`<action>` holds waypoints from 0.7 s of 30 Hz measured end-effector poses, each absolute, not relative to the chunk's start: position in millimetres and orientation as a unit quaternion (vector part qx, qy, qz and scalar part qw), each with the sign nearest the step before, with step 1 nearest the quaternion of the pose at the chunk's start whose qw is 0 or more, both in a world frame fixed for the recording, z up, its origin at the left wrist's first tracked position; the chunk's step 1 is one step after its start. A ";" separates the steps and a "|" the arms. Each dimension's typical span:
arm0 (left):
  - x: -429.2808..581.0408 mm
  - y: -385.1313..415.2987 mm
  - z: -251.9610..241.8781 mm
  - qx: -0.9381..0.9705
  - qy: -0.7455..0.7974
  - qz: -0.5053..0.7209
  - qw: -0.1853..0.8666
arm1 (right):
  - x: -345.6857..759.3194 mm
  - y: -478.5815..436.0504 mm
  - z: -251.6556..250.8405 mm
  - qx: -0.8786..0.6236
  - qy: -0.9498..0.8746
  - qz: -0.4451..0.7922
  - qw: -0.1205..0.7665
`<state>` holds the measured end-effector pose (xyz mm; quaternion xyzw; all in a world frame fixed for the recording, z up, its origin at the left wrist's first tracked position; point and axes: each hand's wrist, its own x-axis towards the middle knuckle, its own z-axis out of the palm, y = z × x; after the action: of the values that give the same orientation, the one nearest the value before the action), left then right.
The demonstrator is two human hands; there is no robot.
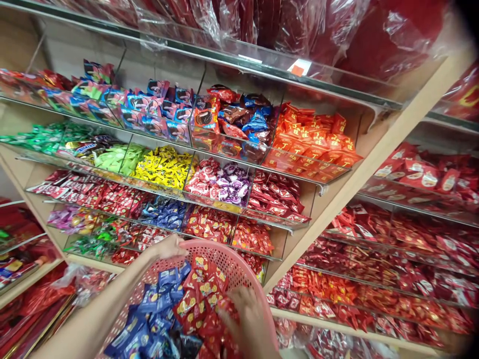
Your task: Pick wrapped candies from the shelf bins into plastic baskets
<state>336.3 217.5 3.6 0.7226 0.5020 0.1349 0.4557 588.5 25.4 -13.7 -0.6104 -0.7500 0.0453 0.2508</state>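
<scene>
Pink perforated plastic basket [229, 255], low before the tiered sweet shelves [337, 199], carries red foil-wrapped sweets [202, 294] and blue packets [149, 314]. We see the left hand [168, 248], arm stretched forward, clasping its far rim. The right hand [243, 314] lies knuckles-up, fingers curled into the red sweets; whether it grips any, we cannot tell.

Shop: candy-filled shelf bins [209, 184]

Bare forearms; left hand [169, 248], right hand [245, 319].

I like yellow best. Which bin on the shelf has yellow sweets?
The second-row bin of yellow sweets, between the light green sweets and the pink-and-purple sweets; no other bin is yellow.
</scene>
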 end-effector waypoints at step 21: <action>300.2 214.1 -23.4 0.676 0.522 0.161 0.496 | 585.1 178.3 5.5 -0.598 -0.732 0.140 0.294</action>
<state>300.2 214.1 -23.4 0.6755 0.5215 0.1610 0.4957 585.1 178.3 5.5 -0.5983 -0.7322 0.1403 0.2937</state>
